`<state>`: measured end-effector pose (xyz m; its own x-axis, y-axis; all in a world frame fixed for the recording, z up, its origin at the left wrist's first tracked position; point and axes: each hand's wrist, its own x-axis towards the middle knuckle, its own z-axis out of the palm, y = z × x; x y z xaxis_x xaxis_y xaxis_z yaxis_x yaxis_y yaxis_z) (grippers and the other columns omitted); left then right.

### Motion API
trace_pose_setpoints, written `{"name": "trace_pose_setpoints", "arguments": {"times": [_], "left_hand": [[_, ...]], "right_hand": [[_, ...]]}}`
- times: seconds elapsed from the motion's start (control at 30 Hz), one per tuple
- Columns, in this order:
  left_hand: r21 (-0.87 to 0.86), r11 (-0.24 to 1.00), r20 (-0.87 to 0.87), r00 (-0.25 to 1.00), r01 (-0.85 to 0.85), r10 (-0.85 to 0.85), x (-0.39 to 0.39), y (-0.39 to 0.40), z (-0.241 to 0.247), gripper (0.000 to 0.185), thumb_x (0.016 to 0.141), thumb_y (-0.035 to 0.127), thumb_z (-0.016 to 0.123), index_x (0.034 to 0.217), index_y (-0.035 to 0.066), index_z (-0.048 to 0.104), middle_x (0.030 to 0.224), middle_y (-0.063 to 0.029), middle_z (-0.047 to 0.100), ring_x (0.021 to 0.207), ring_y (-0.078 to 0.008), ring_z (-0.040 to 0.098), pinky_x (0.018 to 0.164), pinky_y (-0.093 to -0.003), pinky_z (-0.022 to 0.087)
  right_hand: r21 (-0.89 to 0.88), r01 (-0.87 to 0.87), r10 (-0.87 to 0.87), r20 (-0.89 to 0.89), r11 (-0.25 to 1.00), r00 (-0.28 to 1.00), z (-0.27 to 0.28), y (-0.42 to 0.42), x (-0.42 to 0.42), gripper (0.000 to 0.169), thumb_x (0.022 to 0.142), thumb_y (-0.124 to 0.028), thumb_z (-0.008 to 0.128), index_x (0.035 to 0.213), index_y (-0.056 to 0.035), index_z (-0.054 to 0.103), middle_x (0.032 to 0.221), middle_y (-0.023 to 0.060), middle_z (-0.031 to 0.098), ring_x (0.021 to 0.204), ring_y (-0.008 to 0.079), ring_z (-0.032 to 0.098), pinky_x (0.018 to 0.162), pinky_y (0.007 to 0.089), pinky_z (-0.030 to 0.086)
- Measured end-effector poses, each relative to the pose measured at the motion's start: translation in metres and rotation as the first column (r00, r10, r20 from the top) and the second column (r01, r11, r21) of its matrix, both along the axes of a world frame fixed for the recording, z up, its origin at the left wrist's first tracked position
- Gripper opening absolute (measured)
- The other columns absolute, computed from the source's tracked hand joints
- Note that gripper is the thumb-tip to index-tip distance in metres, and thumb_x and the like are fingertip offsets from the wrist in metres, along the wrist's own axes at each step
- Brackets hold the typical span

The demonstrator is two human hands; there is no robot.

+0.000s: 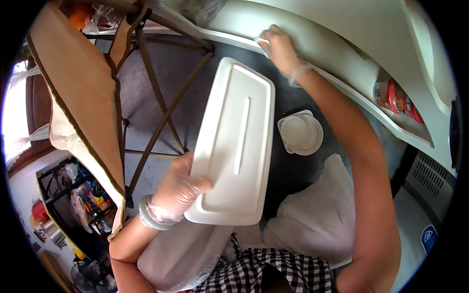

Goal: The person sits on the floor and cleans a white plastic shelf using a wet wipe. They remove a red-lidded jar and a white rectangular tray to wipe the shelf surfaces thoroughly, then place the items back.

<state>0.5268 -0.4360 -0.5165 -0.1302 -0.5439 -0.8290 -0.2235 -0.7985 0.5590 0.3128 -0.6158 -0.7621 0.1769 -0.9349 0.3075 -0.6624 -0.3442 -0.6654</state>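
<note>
My left hand (181, 186), in a clear disposable glove with a pale bangle at the wrist, grips the lower left edge of a rectangular white plastic lid or shallow bin (253, 146). Its flat face with a raised rim and a central ridge is turned up to me. At the top, my gloved right hand (279, 49) pinches a small white wad (262, 43), seemingly a cloth or wipe, against the front lip of a white shelf (229, 36). The hand is slightly blurred and partly hides the wad.
White cups or bowls (309, 137) stand stacked on the dark grey floor (176, 58) before my knees. A tan folding chair (82, 91) with crossed legs is at left. Red-lidded jars (397, 99) lie on the shelf at right. A vented metal appliance (427, 175) stands lower right.
</note>
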Motion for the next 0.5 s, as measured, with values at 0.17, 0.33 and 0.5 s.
{"name": "trace_pose_setpoints", "arguments": {"times": [0.17,0.33,0.5], "left_hand": [[0.016,0.996,0.014,0.996,0.083,-0.083,-0.002,-0.001,0.002,0.047,0.07,-0.004,0.053,0.117,-0.007,0.051,0.098,-0.0077,0.062,0.085,-0.0113,0.057,0.077,-0.0248,0.047],[0.044,0.999,-0.017,0.999,-0.03,0.031,0.003,0.001,0.003,0.049,0.068,-0.001,0.052,0.116,-0.008,0.05,0.099,-0.0072,0.061,0.09,-0.0114,0.055,0.081,-0.0246,0.045],[-0.011,1.0,0.092,0.996,-0.009,0.01,0.011,0.003,-0.004,0.049,0.064,-0.001,0.05,0.113,-0.01,0.052,0.099,-0.0079,0.062,0.087,-0.0122,0.056,0.081,-0.0246,0.045]], "right_hand": [[-0.104,0.0,-0.008,-0.072,0.995,0.997,-0.021,-0.067,0.093,0.012,0.077,-0.004,0.059,0.087,-0.0033,0.066,0.094,0.0172,0.057,0.081,0.0332,0.06,0.077,0.0409,0.049],[0.117,0.042,-0.027,-0.131,0.992,0.991,-0.026,-0.063,0.117,0.018,0.081,-0.006,0.048,0.093,0.0019,0.06,0.104,0.0208,0.057,0.096,0.0363,0.059,0.084,0.0419,0.049],[0.179,-0.13,0.188,-0.365,0.975,0.912,-0.014,-0.028,0.06,0.028,0.081,-0.007,0.05,0.107,0.0055,0.055,0.104,0.023,0.056,0.099,0.0368,0.058,0.085,0.041,0.05]]}}
